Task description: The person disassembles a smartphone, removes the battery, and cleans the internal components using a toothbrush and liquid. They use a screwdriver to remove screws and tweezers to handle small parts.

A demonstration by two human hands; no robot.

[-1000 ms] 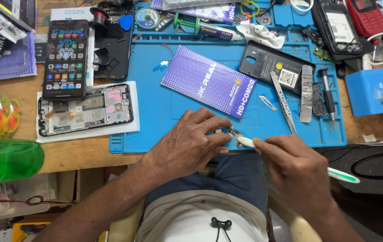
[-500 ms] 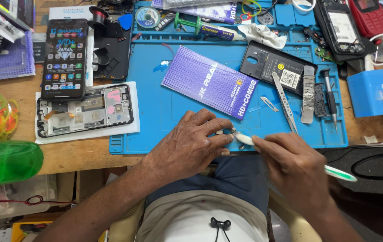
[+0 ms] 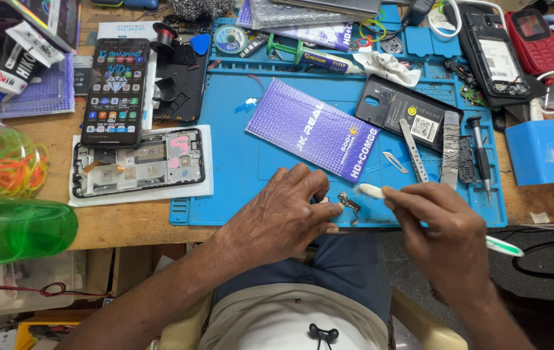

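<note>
The small metal part (image 3: 349,203) is pinned to the blue mat (image 3: 238,168) by the left hand (image 3: 283,217); a toothbrush (image 3: 373,191) is clamped in the right hand (image 3: 442,227) for scrubbing it.

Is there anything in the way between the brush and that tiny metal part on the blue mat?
No, nothing visible is in the way. The right hand holds the brush with its white tip just right of the small part, and only bare blue mat lies between them. The left hand holds the part from the other side.
</note>
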